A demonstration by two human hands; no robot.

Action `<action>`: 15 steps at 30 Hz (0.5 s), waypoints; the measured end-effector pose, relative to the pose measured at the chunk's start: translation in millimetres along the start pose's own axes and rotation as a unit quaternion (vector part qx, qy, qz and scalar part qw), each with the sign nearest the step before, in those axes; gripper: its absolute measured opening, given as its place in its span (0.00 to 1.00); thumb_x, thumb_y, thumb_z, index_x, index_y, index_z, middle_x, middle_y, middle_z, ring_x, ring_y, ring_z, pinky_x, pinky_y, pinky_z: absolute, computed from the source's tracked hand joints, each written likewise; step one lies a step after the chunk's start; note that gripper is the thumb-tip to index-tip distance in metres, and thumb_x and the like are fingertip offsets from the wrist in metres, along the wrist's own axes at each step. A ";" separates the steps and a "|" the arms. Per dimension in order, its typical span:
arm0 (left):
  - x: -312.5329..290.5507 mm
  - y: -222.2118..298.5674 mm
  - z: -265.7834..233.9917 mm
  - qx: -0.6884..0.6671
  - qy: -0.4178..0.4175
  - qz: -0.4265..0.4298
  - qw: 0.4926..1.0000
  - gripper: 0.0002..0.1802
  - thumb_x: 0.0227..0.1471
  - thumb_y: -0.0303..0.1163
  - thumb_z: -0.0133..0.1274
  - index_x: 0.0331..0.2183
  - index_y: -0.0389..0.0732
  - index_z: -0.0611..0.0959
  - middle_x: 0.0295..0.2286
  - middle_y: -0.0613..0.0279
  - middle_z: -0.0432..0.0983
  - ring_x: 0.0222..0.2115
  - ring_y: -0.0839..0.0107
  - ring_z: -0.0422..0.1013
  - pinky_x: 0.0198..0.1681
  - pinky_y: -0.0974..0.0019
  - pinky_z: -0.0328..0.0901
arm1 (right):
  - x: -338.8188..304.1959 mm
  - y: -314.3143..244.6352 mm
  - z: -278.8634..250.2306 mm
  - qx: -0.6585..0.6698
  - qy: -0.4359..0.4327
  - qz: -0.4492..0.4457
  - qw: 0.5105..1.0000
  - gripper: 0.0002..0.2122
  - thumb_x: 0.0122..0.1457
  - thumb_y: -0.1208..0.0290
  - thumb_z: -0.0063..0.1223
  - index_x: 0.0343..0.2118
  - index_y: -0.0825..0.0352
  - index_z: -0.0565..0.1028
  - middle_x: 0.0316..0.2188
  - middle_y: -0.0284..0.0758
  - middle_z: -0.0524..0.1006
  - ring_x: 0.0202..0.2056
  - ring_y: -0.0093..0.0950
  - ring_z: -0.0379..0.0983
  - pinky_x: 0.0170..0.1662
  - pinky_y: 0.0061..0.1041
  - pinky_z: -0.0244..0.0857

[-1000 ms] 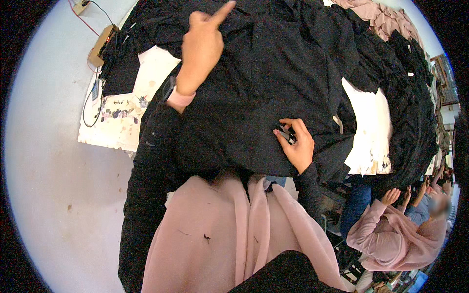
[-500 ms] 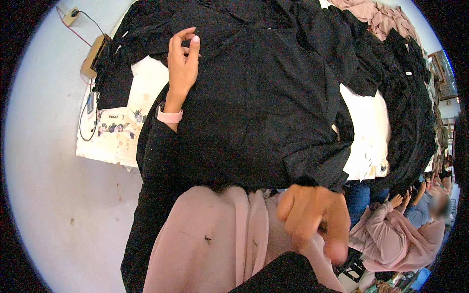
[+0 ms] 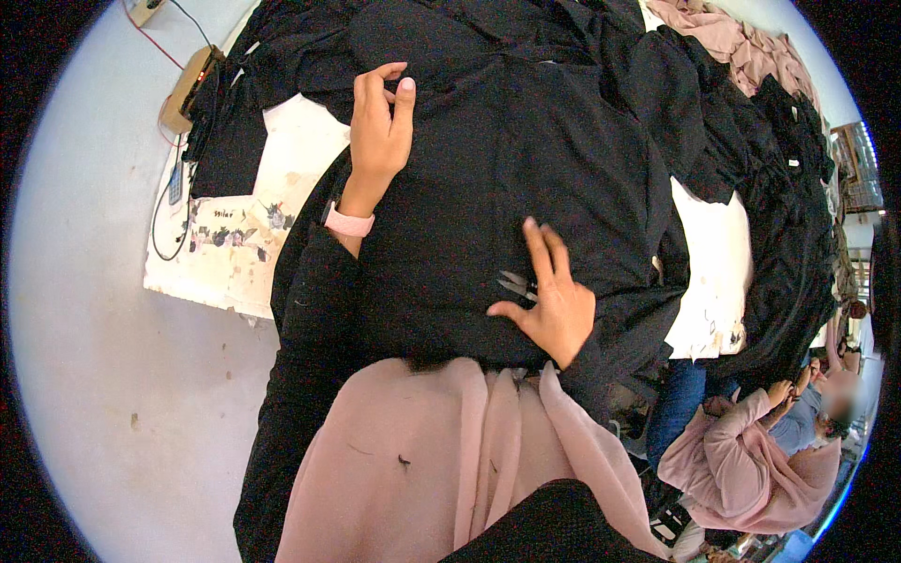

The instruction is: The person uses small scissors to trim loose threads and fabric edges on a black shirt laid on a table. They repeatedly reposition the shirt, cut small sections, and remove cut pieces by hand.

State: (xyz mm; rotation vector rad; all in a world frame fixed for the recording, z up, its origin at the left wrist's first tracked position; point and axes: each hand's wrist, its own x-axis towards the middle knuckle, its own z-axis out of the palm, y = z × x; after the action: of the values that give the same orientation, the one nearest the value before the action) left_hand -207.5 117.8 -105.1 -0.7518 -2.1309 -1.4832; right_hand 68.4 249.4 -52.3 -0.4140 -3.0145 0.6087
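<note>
A black garment (image 3: 450,206) lies spread across the table in front of me, its near edge reaching my lap. My left hand (image 3: 383,127) rests on its left part, fingers loosely bent and apart, with nothing visible in them. A pink band is round that wrist. My right hand (image 3: 558,305) is over the garment's lower middle, index and middle fingers stretched forward and thumb out to the left. Thread snips (image 3: 516,285) are held in this hand, their two short blades showing between thumb and fingers; the handle is mostly hidden by the hand.
More black clothes (image 3: 779,235) are heaped along the right side, with pink cloth (image 3: 741,47) at the far right. A stained white tabletop (image 3: 216,267) shows at left. A power strip (image 3: 192,89) with cables is at the far left. Other people (image 3: 751,450) sit at the right.
My right hand has moved from above my lap forward onto the garment, its fingers stretching out and the snips now showing. The left hand stays on the cloth, shifted slightly right in view.
</note>
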 end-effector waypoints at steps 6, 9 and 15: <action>19.1 8.0 35.4 -0.057 -0.023 -0.045 0.997 0.22 0.63 0.44 0.48 0.49 0.36 0.74 0.44 0.50 0.70 0.32 0.66 0.72 0.41 0.65 0.68 | -61.8 60.6 -22.7 0.126 0.211 0.031 0.969 0.15 0.46 0.85 0.49 0.38 0.69 0.76 0.39 0.44 0.80 0.42 0.38 0.78 0.46 0.33 0.72; 42.4 23.9 64.3 -0.038 -0.046 0.004 0.998 0.26 0.58 0.45 0.54 0.50 0.36 0.73 0.45 0.46 0.69 0.35 0.59 0.73 0.43 0.59 0.69 | -123.7 115.2 -62.4 0.160 0.579 0.083 0.795 0.07 0.55 0.77 0.57 0.35 0.73 0.77 0.36 0.45 0.80 0.38 0.33 0.77 0.44 0.33 0.72; 49.4 44.7 111.4 0.067 -0.116 0.157 0.978 0.30 0.53 0.48 0.58 0.51 0.41 0.73 0.47 0.46 0.68 0.48 0.49 0.69 0.52 0.52 0.65 | -278.2 218.9 -133.0 -0.031 0.706 0.342 0.619 0.10 0.56 0.71 0.58 0.37 0.73 0.77 0.38 0.44 0.80 0.40 0.34 0.77 0.45 0.33 0.71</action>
State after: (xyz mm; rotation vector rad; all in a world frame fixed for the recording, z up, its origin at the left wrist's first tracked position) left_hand -220.7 244.3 -79.6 -1.1961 -2.1268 -1.1214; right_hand 403.5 419.4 -10.1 -1.2704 -1.2581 0.0085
